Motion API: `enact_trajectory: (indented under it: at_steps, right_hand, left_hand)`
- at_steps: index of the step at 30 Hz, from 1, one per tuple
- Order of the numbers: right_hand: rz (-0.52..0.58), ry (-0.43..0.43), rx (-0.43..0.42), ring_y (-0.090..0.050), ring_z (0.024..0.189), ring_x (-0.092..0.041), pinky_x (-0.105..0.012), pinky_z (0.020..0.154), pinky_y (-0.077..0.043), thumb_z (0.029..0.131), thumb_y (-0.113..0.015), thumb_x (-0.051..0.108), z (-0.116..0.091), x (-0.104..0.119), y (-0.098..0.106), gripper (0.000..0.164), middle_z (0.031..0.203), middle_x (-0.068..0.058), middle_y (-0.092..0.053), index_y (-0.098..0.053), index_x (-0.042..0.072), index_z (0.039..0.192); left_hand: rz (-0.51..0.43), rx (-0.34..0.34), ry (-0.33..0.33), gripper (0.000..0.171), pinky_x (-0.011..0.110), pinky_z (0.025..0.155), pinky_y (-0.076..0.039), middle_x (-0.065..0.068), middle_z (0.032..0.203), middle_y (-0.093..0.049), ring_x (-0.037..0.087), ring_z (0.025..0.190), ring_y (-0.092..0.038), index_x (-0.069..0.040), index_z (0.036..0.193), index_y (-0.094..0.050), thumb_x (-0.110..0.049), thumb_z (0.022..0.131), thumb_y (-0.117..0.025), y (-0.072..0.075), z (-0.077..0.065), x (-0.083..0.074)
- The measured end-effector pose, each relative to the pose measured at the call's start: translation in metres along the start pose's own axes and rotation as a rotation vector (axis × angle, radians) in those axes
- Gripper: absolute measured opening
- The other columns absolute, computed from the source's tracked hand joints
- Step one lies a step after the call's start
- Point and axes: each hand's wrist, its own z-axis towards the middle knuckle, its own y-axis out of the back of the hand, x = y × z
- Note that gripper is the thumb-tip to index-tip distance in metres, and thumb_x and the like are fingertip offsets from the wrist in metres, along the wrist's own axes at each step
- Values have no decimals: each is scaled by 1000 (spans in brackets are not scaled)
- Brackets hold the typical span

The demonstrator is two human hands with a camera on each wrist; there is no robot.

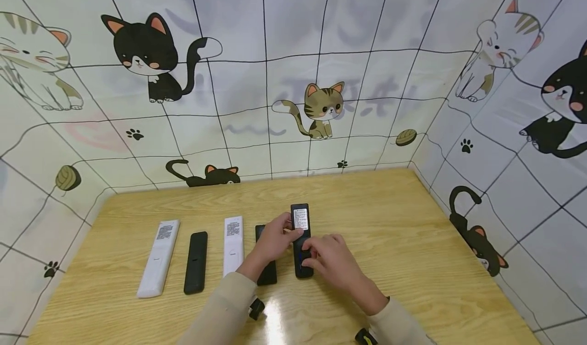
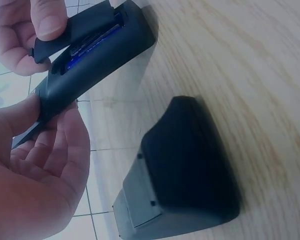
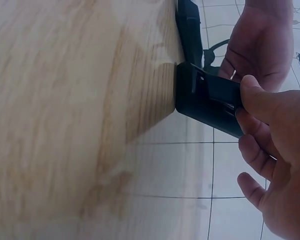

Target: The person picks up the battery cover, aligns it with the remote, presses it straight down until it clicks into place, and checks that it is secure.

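Note:
A black remote control [image 1: 300, 212] is face down near the middle of the table, its white label toward the far end. My left hand [image 1: 276, 238] grips its far part, thumb on the back. At the near end, my right hand [image 1: 335, 261] pinches the battery cover [image 2: 82, 27] between thumb and fingers. The cover is tilted, one end at the compartment and the other raised. Beneath it a blue battery [image 2: 92, 50] shows in the left wrist view. Another black remote [image 1: 268, 274] lies just left, partly hidden by my left hand and wrist.
To the left, a white remote [image 1: 158, 263], a black remote [image 1: 196, 263] and a second white remote [image 1: 234, 243] lie in a row on the wooden table [image 1: 403, 222]. Cat-patterned sheeting [image 1: 243, 90] rises behind the table and at its sides.

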Motion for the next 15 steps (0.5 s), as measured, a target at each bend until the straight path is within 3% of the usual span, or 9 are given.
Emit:
enact_trajectory:
  at_steps: [15]
  right_hand:
    - [-51,21,-32,-44,69,-3,-39,91,-40,78,-78,37,0,0,-5,28,70,17,-51,-64,23,97]
  left_hand:
    - [31,-13,-39,24,33,64,-56,13,107,-67,18,84,-67,-12,117,-57,-22,97,-62,-3,-1,1]
